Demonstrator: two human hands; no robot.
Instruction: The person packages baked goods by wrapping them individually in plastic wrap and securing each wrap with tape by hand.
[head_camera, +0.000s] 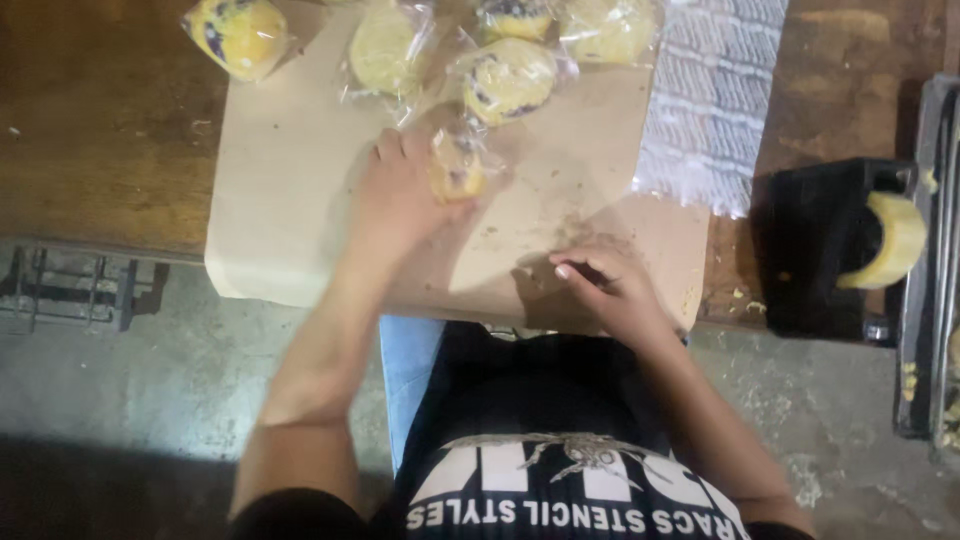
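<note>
Wrapped buns are what the hands are busy with, yellow with dark purple patches, each in clear plastic, gathered at the far edge of a brown paper sheet (290, 190). That sheet covers part of a dark wooden table (100, 130), the largest thing in view. To the right of the sheet lies a white patterned plastic sheet (710, 100), and further right stands a black tape dispenser (820, 250) with a pale roll of tape (895, 240) on it.

Four wrapped buns sit in a loose row at the top: one off the paper at the far left (238, 35), one pale (385, 48), one near the centre (508, 78), and another at the upper right (605, 28).

Smaller still, the left hand (400, 200) closes around a single bun (455, 168), fingers curled over it and its wrapper, just below the row. The right hand (610, 285) rests near the paper's near edge, fingers bent and loosely curled; whether it pinches anything I cannot tell.

By my reading, the step in hand is closing or placing this one bun. Crumbs dot the paper between the hands.
</note>
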